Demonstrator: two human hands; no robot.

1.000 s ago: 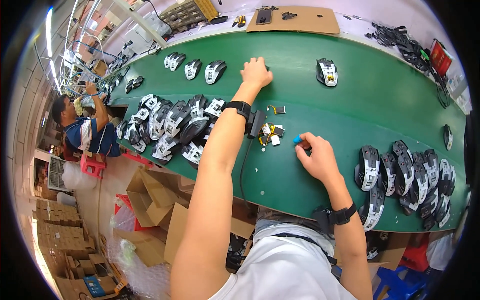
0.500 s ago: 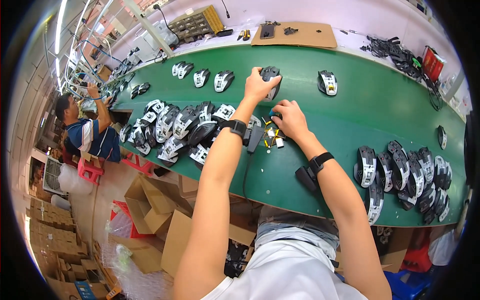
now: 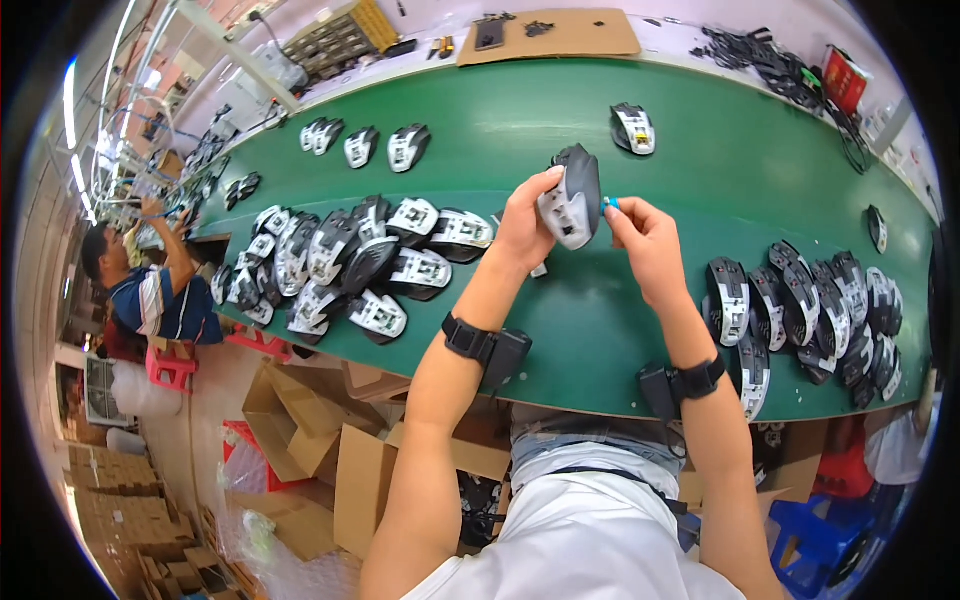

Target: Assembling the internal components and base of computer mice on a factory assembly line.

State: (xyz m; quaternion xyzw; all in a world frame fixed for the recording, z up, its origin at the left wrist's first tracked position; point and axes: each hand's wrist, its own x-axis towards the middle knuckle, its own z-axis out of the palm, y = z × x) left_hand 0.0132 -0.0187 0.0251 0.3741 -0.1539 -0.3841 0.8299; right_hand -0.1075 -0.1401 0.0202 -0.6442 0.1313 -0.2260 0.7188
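Note:
My left hand (image 3: 528,222) grips a computer mouse (image 3: 570,205) with a black and pale grey shell, raised above the green table and tilted on its side. Beside it, the thumb and fingers of my right hand (image 3: 648,245) are closed on a small blue piece (image 3: 609,204), held against or very near the mouse's right edge. The exact kind of this blue piece is too small to make out. Left of my left hand lies a heap of mouse shells (image 3: 330,245), black and white. Another group of mice (image 3: 800,305) lies to the right of my right forearm.
A lone mouse (image 3: 633,130) sits farther back on the green table (image 3: 510,130), with several more at the back left. Behind lie a cardboard sheet (image 3: 570,38) and black cables (image 3: 765,60). A co-worker (image 3: 150,275) works at far left; open cartons (image 3: 300,410) stand below the table edge.
My left hand has lifted the mouse off the table and brought it nearer, turning it. The right hand has risen from the small yellow-wired parts to the mouse's side with the blue piece.

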